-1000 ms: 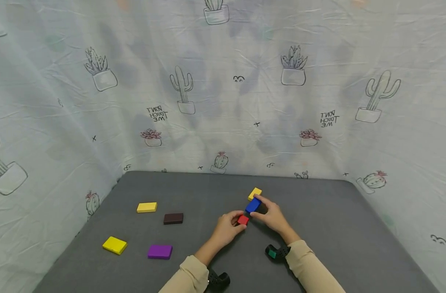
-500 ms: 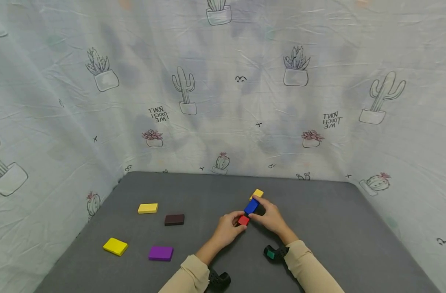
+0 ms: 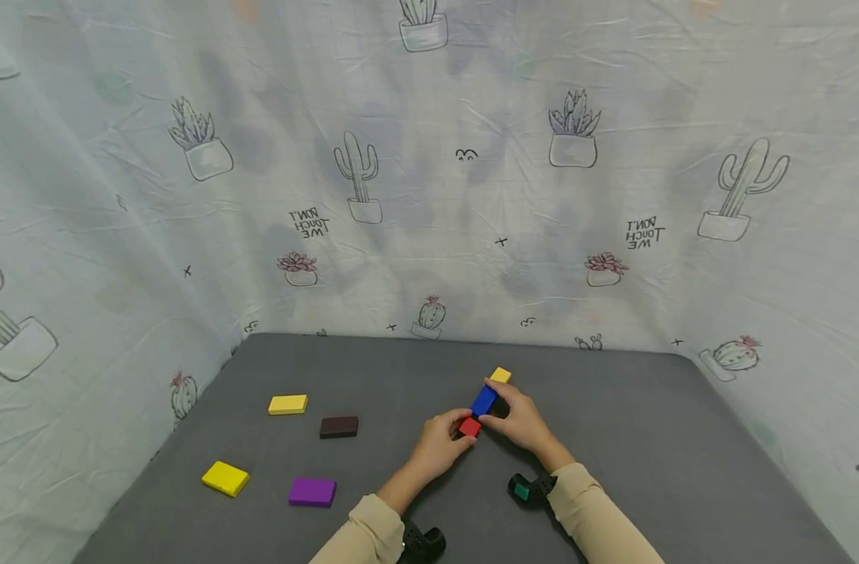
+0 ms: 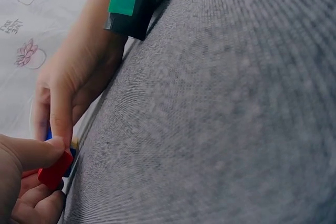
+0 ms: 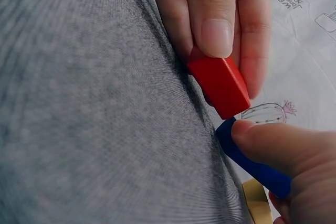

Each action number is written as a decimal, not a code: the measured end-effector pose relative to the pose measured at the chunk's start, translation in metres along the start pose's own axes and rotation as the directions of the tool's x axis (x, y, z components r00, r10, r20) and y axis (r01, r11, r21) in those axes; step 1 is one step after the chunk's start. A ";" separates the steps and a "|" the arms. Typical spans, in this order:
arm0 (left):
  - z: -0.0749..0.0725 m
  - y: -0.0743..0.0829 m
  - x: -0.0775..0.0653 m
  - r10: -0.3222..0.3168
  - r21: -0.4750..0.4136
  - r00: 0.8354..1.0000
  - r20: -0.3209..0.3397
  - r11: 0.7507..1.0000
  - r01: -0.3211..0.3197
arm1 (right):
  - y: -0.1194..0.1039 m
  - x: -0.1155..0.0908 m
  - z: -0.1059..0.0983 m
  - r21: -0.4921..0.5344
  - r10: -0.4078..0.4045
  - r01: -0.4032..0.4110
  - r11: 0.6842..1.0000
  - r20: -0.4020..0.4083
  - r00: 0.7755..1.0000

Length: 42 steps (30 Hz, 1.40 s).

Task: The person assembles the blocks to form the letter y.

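My left hand (image 3: 436, 446) pinches a red block (image 3: 469, 427) between thumb and fingers; the right wrist view shows the thumb on the red block (image 5: 221, 85). Just beyond it, my right hand (image 3: 524, 419) grips a blue block (image 3: 483, 400) with its thumb on the near side and a finger at the far end. Red and blue ends lie very close together; whether they touch I cannot tell. A yellow block (image 3: 501, 375) sits at the far end of the blue one, partly behind the right fingers, so the three form a slanting row on the grey table.
Left of the hands lie a light yellow block (image 3: 287, 404), a dark brown block (image 3: 338, 427), a bright yellow block (image 3: 225, 478) and a purple block (image 3: 313, 492). A grey cloth covers the table (image 3: 648, 439). Behind it hangs a white curtain (image 3: 429, 196) with cactus drawings.
The blue block in my right hand has shifted slightly left, nearer to the red block. The left hand barely moves. The whole view has drifted a little.
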<state>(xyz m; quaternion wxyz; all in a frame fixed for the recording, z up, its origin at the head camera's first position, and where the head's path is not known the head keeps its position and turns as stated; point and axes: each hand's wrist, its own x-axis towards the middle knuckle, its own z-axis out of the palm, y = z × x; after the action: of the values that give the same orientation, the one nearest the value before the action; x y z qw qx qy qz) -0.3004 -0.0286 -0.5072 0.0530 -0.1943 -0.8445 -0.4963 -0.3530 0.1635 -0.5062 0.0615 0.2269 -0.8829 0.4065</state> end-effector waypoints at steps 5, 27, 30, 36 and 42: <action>0.001 -0.001 0.000 -0.008 -0.050 1.000 -0.003 0.999 0.008 | 0.002 0.000 0.000 -0.027 -0.008 0.008 1.000 0.014 1.000; -0.001 0.002 0.002 -0.036 -0.004 0.999 -0.011 0.999 0.036 | 0.007 0.003 0.002 -0.144 -0.118 0.121 0.982 0.028 0.993; 0.000 0.001 0.001 -0.032 0.012 0.999 -0.016 0.999 0.032 | 0.008 0.003 0.004 -0.154 -0.135 0.137 0.979 0.027 0.991; -0.001 0.002 0.005 -0.022 0.056 1.000 -0.020 0.998 0.023 | 0.009 0.004 0.003 -0.123 -0.115 0.116 0.986 0.020 0.993; 0.000 0.003 0.010 -0.019 0.106 1.000 -0.025 0.994 0.021 | 0.008 0.004 0.002 -0.093 -0.112 0.113 0.989 0.011 0.994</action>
<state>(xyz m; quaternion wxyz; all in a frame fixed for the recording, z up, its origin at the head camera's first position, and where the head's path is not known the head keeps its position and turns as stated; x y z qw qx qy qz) -0.3082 -0.0244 -0.5016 0.0684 -0.1769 -0.8708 -0.4535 -0.3602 0.1653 -0.5123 0.0926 0.2744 -0.8869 0.3599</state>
